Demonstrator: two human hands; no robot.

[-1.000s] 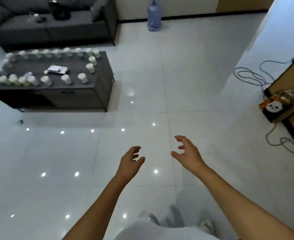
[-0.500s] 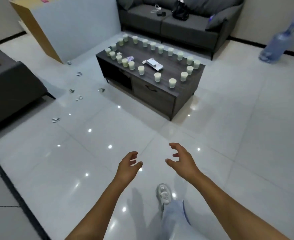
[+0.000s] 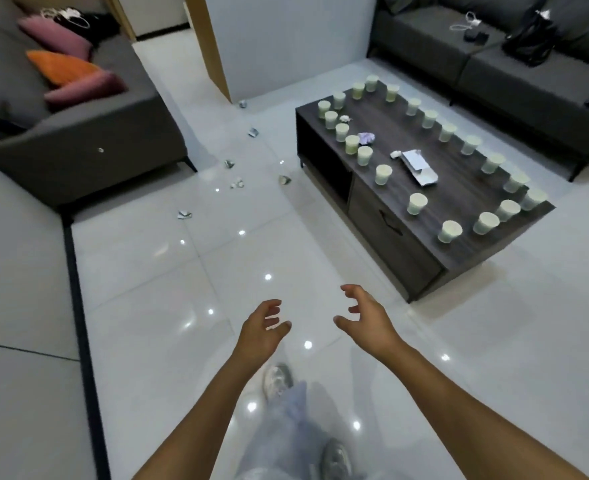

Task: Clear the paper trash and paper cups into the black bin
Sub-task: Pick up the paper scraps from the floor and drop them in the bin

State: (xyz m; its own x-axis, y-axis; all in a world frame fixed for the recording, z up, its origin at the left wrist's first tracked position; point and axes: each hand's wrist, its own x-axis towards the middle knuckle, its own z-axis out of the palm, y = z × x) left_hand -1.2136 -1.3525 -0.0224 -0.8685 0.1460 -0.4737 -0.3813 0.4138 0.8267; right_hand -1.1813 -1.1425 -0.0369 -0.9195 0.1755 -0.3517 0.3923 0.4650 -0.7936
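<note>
Several pale paper cups [image 3: 416, 204] stand in a ring along the edges of a dark wooden coffee table [image 3: 459, 188]. Flat paper trash [image 3: 419, 167] and crumpled paper balls [image 3: 367, 137] lie in the table's middle. Several crumpled paper scraps [image 3: 284, 179] are scattered on the white floor left of the table. My left hand [image 3: 260, 330] and my right hand [image 3: 366, 318] hover over the floor in front of me, both empty with fingers spread and curled. No black bin is in view.
A grey sofa [image 3: 78, 147] with pink and orange cushions stands at the left. Another grey sofa [image 3: 494, 57] with a black bag and cables stands behind the table. A white partition [image 3: 279, 39] rises at the back. My feet show below.
My view has swung left and moved closer to the table, bringing the left sofa and floor scraps into sight. Both hands stay empty and held out in front.
</note>
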